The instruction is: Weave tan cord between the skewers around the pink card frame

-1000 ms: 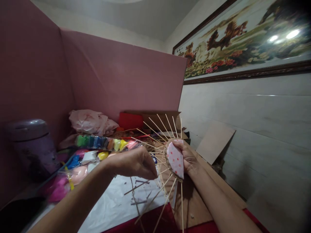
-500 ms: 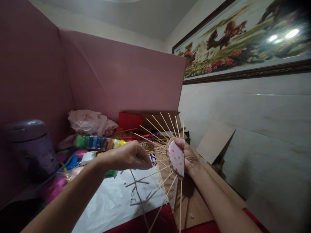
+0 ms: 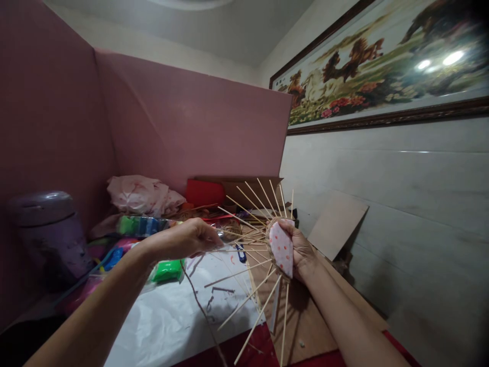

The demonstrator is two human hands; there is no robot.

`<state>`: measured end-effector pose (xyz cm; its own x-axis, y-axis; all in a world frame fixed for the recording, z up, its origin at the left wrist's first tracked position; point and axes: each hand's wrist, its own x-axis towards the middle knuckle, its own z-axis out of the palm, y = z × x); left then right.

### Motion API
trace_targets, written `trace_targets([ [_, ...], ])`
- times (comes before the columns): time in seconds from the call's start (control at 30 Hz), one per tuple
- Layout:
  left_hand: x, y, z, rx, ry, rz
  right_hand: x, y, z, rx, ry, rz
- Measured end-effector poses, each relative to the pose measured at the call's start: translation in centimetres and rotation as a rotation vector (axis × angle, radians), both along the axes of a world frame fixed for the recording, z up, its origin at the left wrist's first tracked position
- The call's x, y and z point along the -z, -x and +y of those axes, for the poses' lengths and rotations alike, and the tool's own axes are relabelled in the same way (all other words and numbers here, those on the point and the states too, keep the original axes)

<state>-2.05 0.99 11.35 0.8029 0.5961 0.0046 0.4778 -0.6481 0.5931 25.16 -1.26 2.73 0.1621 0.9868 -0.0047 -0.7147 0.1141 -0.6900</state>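
Observation:
My right hand (image 3: 301,250) grips a small disc (image 3: 281,247) covered in pale fabric with red dots, its thumb pressed on the fabric face. Brown twine is wound round the disc's rim, and several thin wooden sticks (image 3: 244,303) fan out from it. To the left, my left hand (image 3: 193,237) is closed in a pinch, with a brown length of twine (image 3: 198,300) trailing from beneath it toward the front edge. The fingertips are by the ends of the left-pointing sticks; whether they touch one I cannot tell.
White sheeting (image 3: 153,316) and a brown board (image 3: 313,331) cover the table. A green packet (image 3: 168,271), coloured clay packs (image 3: 141,225) and a lilac flask (image 3: 49,239) are at left. A blue-handled cutter (image 3: 240,253) lies behind the sticks. Pink panels (image 3: 191,117) stand behind.
My left hand has drawn left, away from the disc, and the twine has shifted left with it. The right hand and disc have moved slightly right. The green packet has come into fuller view.

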Motion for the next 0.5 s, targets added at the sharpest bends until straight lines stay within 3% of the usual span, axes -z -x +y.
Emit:
trace_targets([
  [0.2, -0.6, 0.1, 0.0, -0.091, -0.015, -0.157, -0.1, -0.1, 0.0, 0.023, -0.005, -0.052],
  [0.5, 0.1, 0.3, 2.0, -0.289, 0.013, -0.370, 0.1, -0.1, -0.2, -0.043, -0.033, -0.018],
])
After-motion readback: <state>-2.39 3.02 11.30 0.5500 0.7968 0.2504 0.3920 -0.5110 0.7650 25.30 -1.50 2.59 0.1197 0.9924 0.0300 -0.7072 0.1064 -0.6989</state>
